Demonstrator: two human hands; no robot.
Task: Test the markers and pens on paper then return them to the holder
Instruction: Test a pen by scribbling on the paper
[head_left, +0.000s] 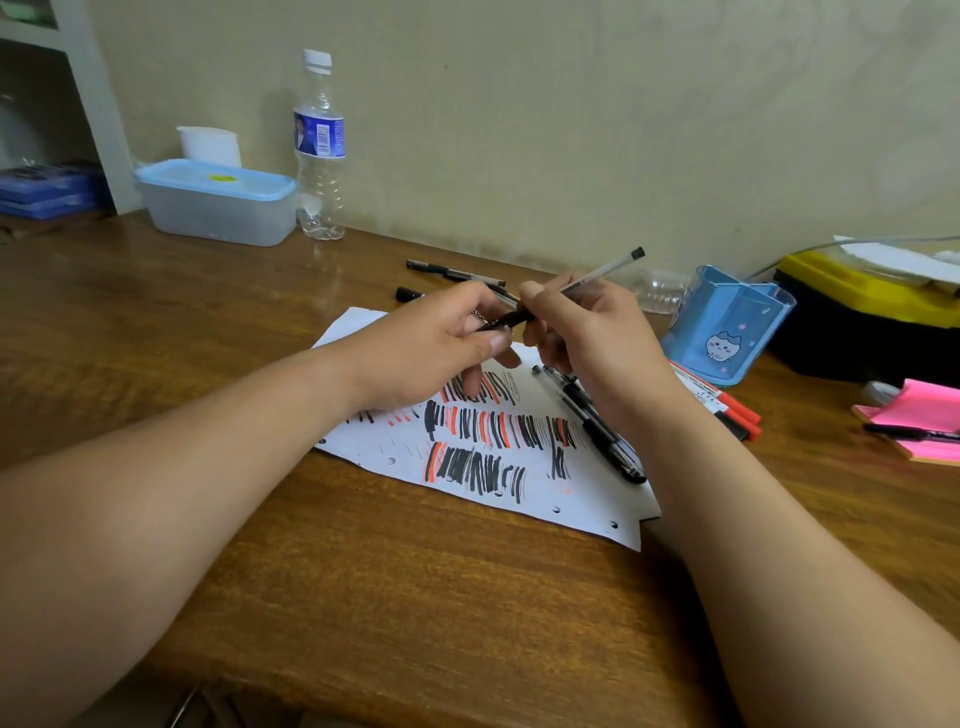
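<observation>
**Wooden desk (363, 571), one pen between both hands**

At centre frame you held a clear pen (602, 270) above the scribbled paper (358, 325). Your right hand (587, 332) was curled round its barrel. Your left hand (431, 348) pinched the dark tip end, probably to work the cap. The blue holder (727, 322) stood at right. More pens (597, 426) lay on the sheet, likely awaiting return to it.

A clear water bottle (319, 150) stands beside a blue-lidded plastic container (218, 202) against the wall (571, 130). Pink sticky notes (930, 410) lie near a yellow-and-black box (857, 322) on the wooden table (415, 597).
</observation>
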